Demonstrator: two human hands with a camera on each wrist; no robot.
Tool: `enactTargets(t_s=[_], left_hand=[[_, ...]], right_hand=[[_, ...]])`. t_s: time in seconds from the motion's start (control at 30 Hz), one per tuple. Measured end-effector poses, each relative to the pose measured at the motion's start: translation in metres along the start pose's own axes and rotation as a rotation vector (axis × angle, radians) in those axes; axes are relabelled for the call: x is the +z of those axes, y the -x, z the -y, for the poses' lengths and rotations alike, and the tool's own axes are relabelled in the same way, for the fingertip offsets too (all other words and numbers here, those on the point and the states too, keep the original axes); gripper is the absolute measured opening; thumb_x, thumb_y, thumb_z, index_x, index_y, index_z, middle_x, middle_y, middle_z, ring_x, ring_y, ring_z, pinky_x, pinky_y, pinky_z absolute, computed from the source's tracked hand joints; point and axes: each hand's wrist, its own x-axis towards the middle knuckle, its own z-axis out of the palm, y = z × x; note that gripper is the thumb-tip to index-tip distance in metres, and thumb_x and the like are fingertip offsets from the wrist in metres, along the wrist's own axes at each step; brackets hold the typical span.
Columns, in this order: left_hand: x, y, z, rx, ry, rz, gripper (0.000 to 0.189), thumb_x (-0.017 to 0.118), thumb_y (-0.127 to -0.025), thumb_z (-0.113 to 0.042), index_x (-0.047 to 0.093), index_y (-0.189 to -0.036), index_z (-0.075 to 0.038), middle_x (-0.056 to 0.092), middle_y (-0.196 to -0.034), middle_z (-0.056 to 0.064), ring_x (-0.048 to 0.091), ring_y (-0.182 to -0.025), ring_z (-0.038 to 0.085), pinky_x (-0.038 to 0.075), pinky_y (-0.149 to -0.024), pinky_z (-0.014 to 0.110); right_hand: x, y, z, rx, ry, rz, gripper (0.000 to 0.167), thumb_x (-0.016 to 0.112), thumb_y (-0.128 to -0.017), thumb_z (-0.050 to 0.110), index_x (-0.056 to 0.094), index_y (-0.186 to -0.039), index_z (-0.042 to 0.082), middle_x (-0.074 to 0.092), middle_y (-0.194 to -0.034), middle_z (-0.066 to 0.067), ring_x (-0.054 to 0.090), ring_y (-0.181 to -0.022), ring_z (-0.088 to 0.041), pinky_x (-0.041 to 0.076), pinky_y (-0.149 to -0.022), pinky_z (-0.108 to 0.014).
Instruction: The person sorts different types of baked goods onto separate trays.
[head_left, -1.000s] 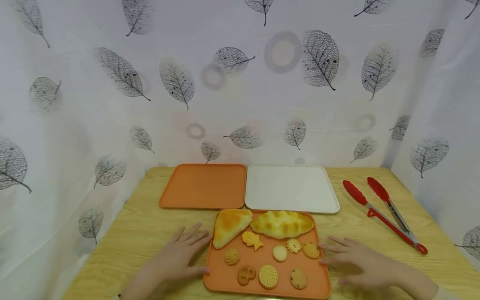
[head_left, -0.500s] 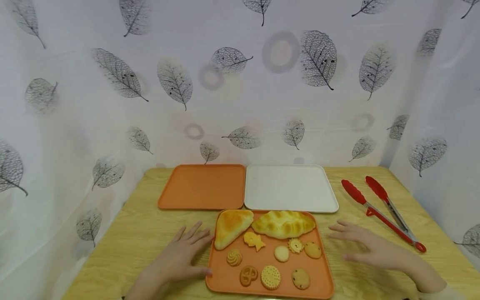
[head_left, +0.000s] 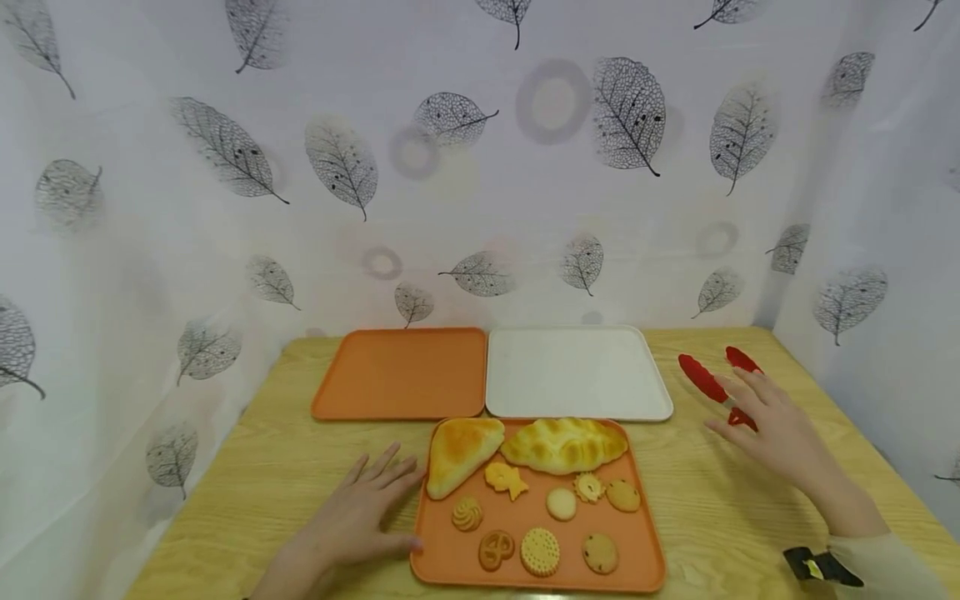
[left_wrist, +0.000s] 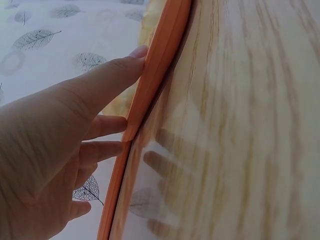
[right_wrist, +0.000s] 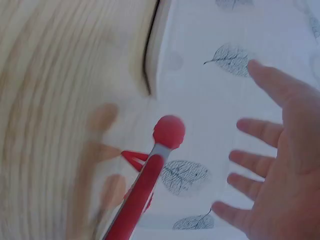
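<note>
My left hand (head_left: 360, 508) lies with spread, straight fingers at the left edge of the near orange tray (head_left: 540, 585); in the left wrist view its thumb touches the tray's side. Several breads and cookies sit on that tray, among them a triangular bread (head_left: 463, 454), a long braided loaf (head_left: 566, 446), a fish-shaped cookie (head_left: 505, 479) and a pretzel cookie (head_left: 496, 550). Over the tongs (head_left: 701, 377) hovers my right hand (head_left: 772, 433), fingers spread and holding nothing. It hides most of the tongs' handles in the head view; in the right wrist view the red-tipped tongs (right_wrist: 145, 187) stand apart from the fingers.
Behind the near tray, an orange tray (head_left: 401, 375) and a white tray (head_left: 577, 373) lie side by side on the wooden table (head_left: 255, 467). A leaf-printed curtain (head_left: 480, 183) closes off the back and both sides.
My right hand has moved from the near tray's right edge, out to the right and forward over the tongs. My left hand has stayed at the tray. The view has shifted slightly.
</note>
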Motion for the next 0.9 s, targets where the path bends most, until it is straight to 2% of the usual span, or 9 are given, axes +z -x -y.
enactTargets(t_s=[0.13, 0.27, 0.43, 0.53, 0.7, 0.9], left_hand=[[0.001, 0.0, -0.001, 0.0, 0.003, -0.002, 0.091, 0.051, -0.078, -0.08, 0.044, -0.148, -0.023, 0.041, -0.155, 0.005, 0.02, -0.151, 0.032, 0.019, -0.117, 0.064], [0.002, 0.001, 0.0, 0.005, -0.002, -0.013, 0.091, 0.051, -0.078, -0.08, 0.045, -0.147, -0.023, 0.043, -0.154, 0.005, 0.022, -0.15, 0.033, 0.021, -0.116, 0.065], [0.002, 0.0, 0.001, 0.003, 0.005, -0.015, 0.09, 0.051, -0.078, -0.08, 0.045, -0.147, -0.023, 0.043, -0.154, 0.005, 0.022, -0.15, 0.033, 0.021, -0.116, 0.065], [0.001, 0.0, 0.0, -0.001, 0.018, -0.012, 0.09, 0.052, -0.078, -0.079, 0.045, -0.147, -0.023, 0.043, -0.154, 0.005, 0.022, -0.15, 0.033, 0.02, -0.116, 0.065], [0.0, 0.0, -0.001, -0.003, 0.037, -0.007, 0.09, 0.053, -0.078, -0.079, 0.046, -0.147, -0.022, 0.042, -0.154, 0.006, 0.021, -0.15, 0.033, 0.019, -0.117, 0.065], [0.0, 0.0, -0.001, -0.006, 0.034, 0.0, 0.09, 0.053, -0.078, -0.079, 0.046, -0.147, -0.021, 0.042, -0.154, 0.006, 0.021, -0.15, 0.033, 0.019, -0.117, 0.064]], right_hand=[[0.002, 0.0, -0.015, 0.131, 0.075, 0.052, 0.084, 0.065, -0.09, 0.048, 0.031, -0.151, 0.003, 0.026, -0.15, -0.035, 0.019, -0.138, -0.056, 0.027, -0.091, -0.081], [0.007, -0.001, -0.031, 0.236, 0.05, 0.11, 0.088, 0.059, -0.093, 0.051, 0.026, -0.149, -0.007, 0.019, -0.147, -0.043, 0.012, -0.137, -0.061, 0.022, -0.095, -0.081], [0.008, -0.002, -0.047, 0.343, 0.02, 0.189, 0.098, 0.057, -0.092, 0.055, 0.02, -0.146, -0.017, 0.018, -0.141, -0.048, 0.016, -0.128, -0.066, 0.025, -0.092, -0.081], [0.007, -0.002, -0.054, 0.375, 0.004, 0.238, 0.102, 0.056, -0.091, 0.058, 0.019, -0.144, -0.02, 0.019, -0.138, -0.051, 0.018, -0.123, -0.068, 0.025, -0.09, -0.08], [0.007, -0.002, -0.064, 0.377, 0.006, 0.307, 0.104, 0.055, -0.092, 0.059, 0.019, -0.14, -0.026, 0.026, -0.13, -0.055, 0.029, -0.114, -0.069, 0.031, -0.092, -0.076], [0.003, -0.002, -0.069, 0.358, 0.051, 0.355, 0.105, 0.057, -0.089, 0.061, 0.03, -0.132, -0.031, 0.041, -0.119, -0.055, 0.045, -0.103, -0.066, 0.043, -0.082, -0.069]])
